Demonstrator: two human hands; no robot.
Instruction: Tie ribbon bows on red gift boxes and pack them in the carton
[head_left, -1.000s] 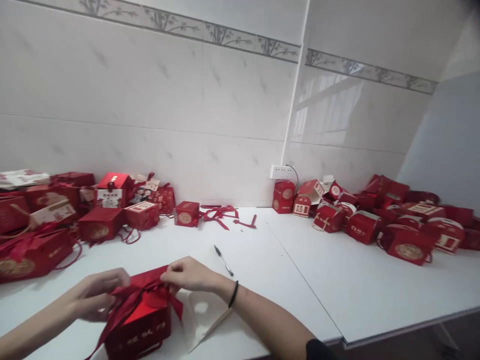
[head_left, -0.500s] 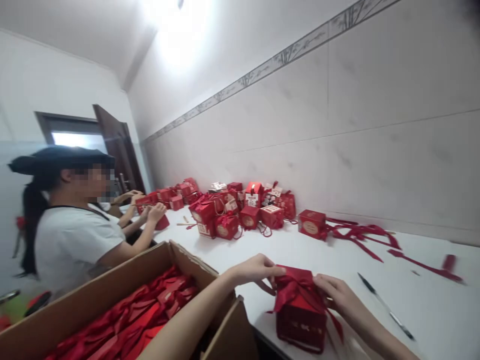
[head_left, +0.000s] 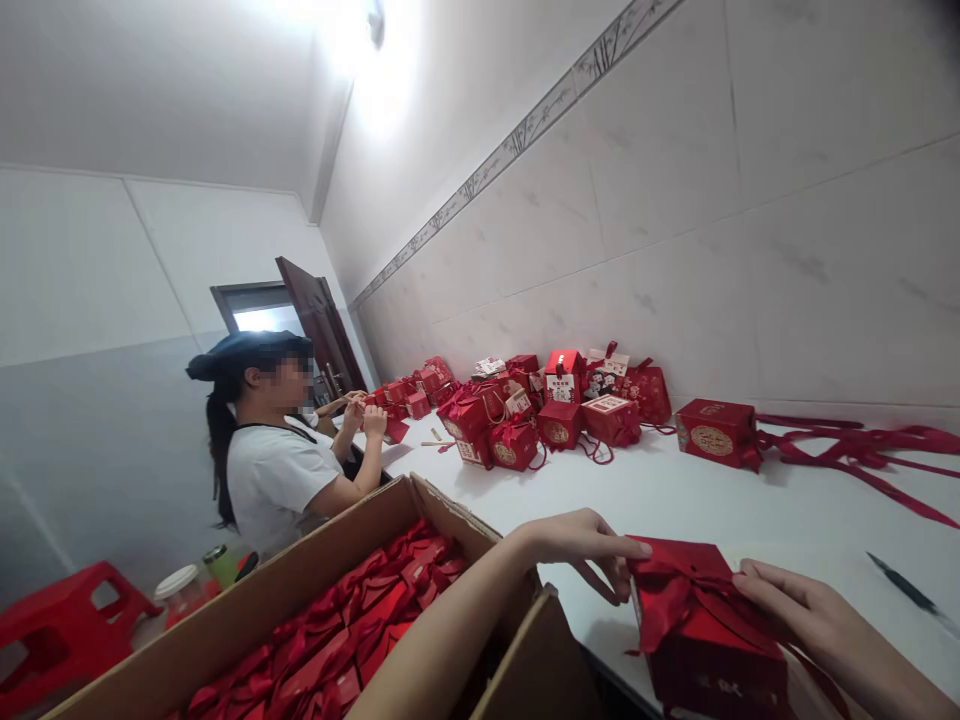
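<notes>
A red gift box (head_left: 716, 665) with gold print on its front sits on the white table close to me, a little tilted in view. Across its top lies a dark red satin ribbon bow (head_left: 694, 595), its tails hanging over the sides. My left hand (head_left: 589, 550) holds the box at its upper left corner, thumb and finger against the edge and the other fingers curled. My right hand (head_left: 799, 610) pinches the bow's right side near the box edge; some of its fingertips are hidden behind the ribbon.
An open carton (head_left: 480, 525) full of red ribboned boxes stands at my left, under my forearm. Finished-looking red boxes (head_left: 559, 425) pile against the wall. One box (head_left: 716, 432), loose ribbons (head_left: 847, 455) and a pen (head_left: 904, 580) lie rightward. A co-worker (head_left: 277, 470) sits beyond the carton, near a red stool (head_left: 82, 610).
My view has swung left, so everything sits further right, and the red stool now shows. Both hands remain at the gift box and its bow, in nearly the same grip.
</notes>
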